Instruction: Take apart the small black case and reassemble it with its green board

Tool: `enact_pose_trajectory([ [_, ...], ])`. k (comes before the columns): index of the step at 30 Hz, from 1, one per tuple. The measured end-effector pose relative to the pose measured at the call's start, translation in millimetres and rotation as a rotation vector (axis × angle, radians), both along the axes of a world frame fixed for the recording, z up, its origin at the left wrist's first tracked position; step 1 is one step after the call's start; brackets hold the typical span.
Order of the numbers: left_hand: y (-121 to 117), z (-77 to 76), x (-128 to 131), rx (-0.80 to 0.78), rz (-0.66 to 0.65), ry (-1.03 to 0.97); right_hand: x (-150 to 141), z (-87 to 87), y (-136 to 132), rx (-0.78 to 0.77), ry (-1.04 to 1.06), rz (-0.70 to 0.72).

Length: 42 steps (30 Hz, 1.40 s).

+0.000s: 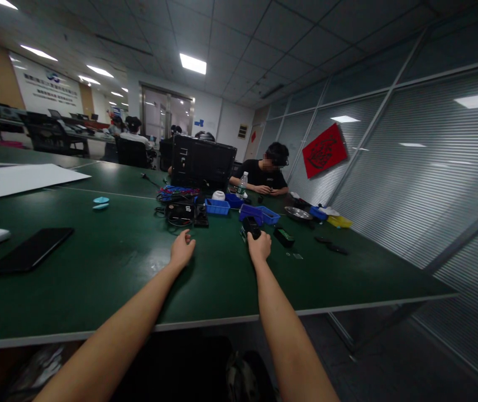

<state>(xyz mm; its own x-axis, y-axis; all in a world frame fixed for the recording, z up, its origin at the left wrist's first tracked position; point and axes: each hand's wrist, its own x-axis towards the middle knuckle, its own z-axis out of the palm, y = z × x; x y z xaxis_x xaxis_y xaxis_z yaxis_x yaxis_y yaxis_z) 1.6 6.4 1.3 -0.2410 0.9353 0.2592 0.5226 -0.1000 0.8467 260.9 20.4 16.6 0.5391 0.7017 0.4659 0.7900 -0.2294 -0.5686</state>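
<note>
Black block [251, 225] is pinched by right grip [259, 244] near blue bin [251, 212], left grip [183, 247] loosely curled.

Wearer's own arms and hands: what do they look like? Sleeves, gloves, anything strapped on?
Both the left hand and right hand are ungloved. Forearms are slim and bare down to the frame edge, no sleeves in view. No watch, band or cable shows on either wrist. Rings: too small to tell.

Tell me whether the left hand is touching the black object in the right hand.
Apart: the head view shows green tabletop between the left hand and the black object.
</note>
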Motion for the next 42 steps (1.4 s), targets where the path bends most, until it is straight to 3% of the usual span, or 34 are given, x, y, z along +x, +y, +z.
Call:
enact_pose_trajectory([
  [3,-0.9,1.0,0.3,0.000,-0.008,0.009,-8.0,5.9,-4.5,0.115,-0.012,0.067],
  [5,-2.1,2.1,0.7,-0.002,-0.012,0.012,-14.9,6.4,-6.5,0.112,-0.023,0.150],
  [10,-3.7,4.3,1.3,-0.017,-0.013,0.012,-29.1,0.9,-7.8,-0.016,-0.101,0.253],
  [16,-2.1,2.6,0.9,-0.012,-0.014,0.021,-35.4,-2.2,-9.0,-0.204,-0.172,0.260],
  [22,-1.4,1.0,0.6,-0.013,-0.018,0.021,-40.4,-4.6,-8.3,-0.286,-0.174,0.232],
  [25,-1.0,0.7,0.7,-0.012,-0.022,0.022,-42.7,-5.2,-8.9,-0.237,-0.214,0.269],
  [29,-1.0,1.1,0.8,-0.012,-0.027,0.018,-44.0,-1.4,-12.5,-0.058,-0.266,0.386],
  [33,-1.5,1.2,1.1,-0.020,-0.021,0.021,-33.3,5.1,-13.4,0.019,-0.168,0.259],
  [37,-1.5,0.4,1.3,-0.015,-0.018,0.015,-13.8,4.8,-7.9,-0.102,-0.084,0.005],
  [42,-2.2,1.5,1.5,-0.020,-0.014,0.021,-4.8,-4.1,0.6,-0.306,-0.074,0.010],
])
